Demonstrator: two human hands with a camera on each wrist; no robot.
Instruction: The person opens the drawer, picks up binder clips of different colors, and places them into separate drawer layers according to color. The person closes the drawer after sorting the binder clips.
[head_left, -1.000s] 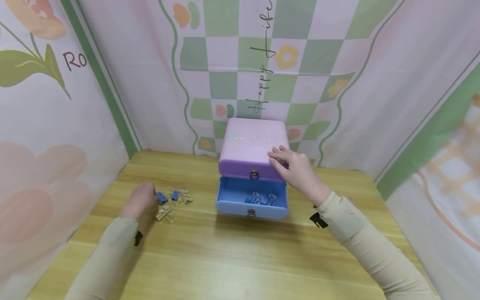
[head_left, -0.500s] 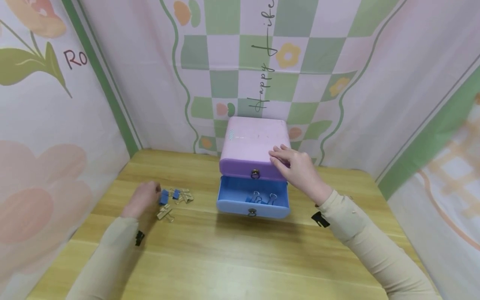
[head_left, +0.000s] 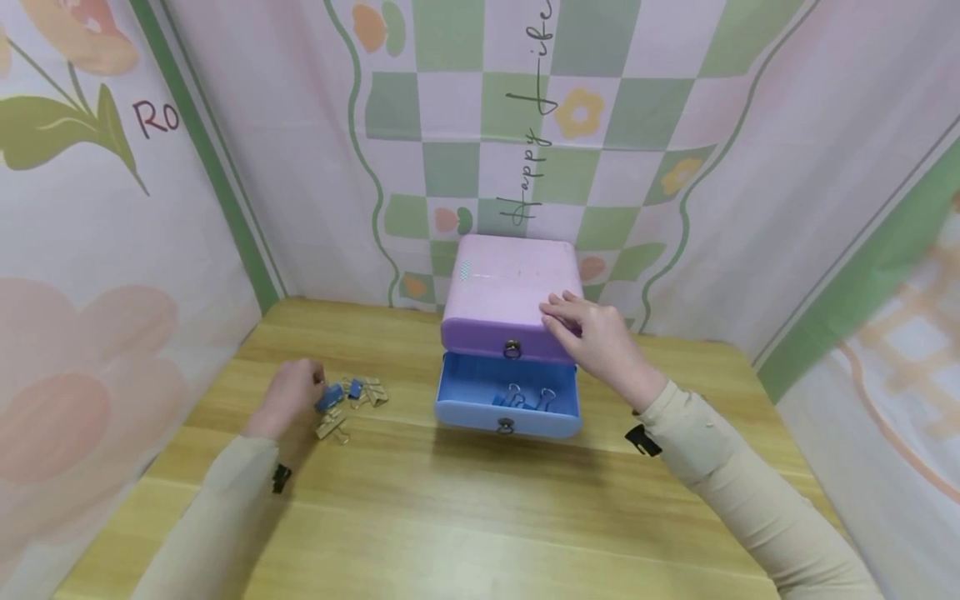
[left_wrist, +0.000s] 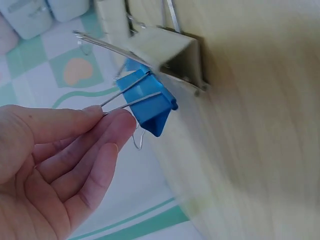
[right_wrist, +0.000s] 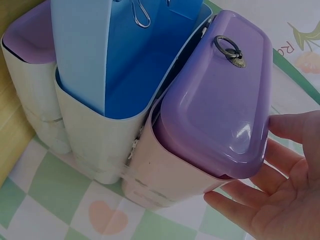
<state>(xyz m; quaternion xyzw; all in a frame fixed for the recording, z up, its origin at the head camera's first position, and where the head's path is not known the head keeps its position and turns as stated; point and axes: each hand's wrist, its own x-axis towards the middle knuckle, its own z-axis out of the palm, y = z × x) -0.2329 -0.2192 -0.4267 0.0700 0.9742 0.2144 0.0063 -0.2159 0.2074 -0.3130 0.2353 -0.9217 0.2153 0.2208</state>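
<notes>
My left hand [head_left: 288,396] pinches a blue binder clip [left_wrist: 147,97] by its wire handle, between thumb and fingertip, low at the table's left side. Beside it lie cream binder clips [head_left: 330,425] and another blue binder clip [head_left: 355,388]. My right hand [head_left: 600,342] rests with relaxed fingers on the front right corner of a small drawer cabinet [head_left: 517,279]; the right wrist view shows its fingers along the edge of the purple top drawer [right_wrist: 220,100]. Below that, a blue drawer [head_left: 468,383] is pulled out, with blue binder clips [head_left: 513,398] inside.
The cabinet stands at the back of the wooden table [head_left: 450,517], near a printed curtain [head_left: 450,108]. In the right wrist view, another purple drawer [right_wrist: 35,32] sits closed below the blue one. The blue drawer juts out toward the front.
At the left hand, the pinched blue clip has turned and tilted, and the hand has shifted slightly. My right hand stays on the cabinet, and the blue drawer stays out.
</notes>
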